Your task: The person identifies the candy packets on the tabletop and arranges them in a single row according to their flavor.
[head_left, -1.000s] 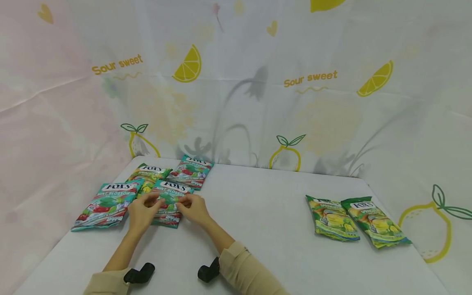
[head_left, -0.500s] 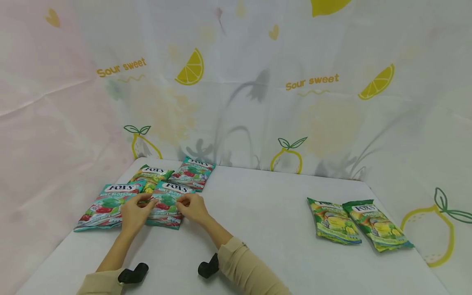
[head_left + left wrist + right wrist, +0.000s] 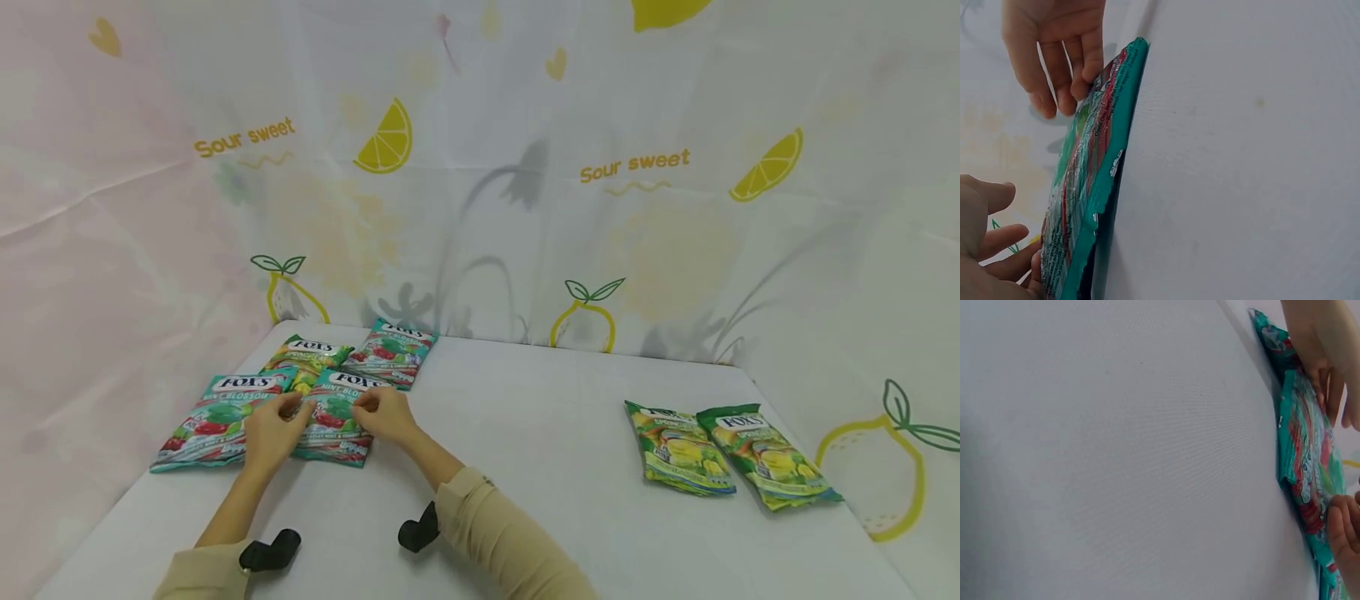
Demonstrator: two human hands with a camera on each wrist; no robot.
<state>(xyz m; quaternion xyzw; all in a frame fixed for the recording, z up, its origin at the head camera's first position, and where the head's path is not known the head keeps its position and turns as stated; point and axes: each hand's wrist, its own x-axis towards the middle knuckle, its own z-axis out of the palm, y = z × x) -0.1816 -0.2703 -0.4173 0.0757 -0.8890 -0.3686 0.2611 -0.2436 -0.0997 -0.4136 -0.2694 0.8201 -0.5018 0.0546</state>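
Observation:
A teal mint blossom candy bag (image 3: 330, 429) lies flat on the table between both hands. My left hand (image 3: 270, 437) touches its left side, thumb and fingers apart, close to a second teal candy bag (image 3: 217, 421). On the right side of the middle bag, my right hand (image 3: 386, 414) has its fingertips resting against the wrapper. In the left wrist view, the right hand (image 3: 1054, 47) hangs with loose fingers at one end of the bag (image 3: 1079, 194). The right wrist view has the left hand (image 3: 1322, 356) reaching down beside the bag (image 3: 1307, 444). Neither hand visibly grips it.
Behind the middle bag lie a green-yellow candy bag (image 3: 307, 357) and another teal candy bag (image 3: 395, 354). Two green candy bags (image 3: 678, 450) lie at the right of the white table (image 3: 540, 467). A lemon-print cloth (image 3: 480, 208) hangs behind.
Over the last second my left hand has shifted left from the bag's middle to its left side. My right hand has since moved slightly left and up. The bags look nearly unmoved.

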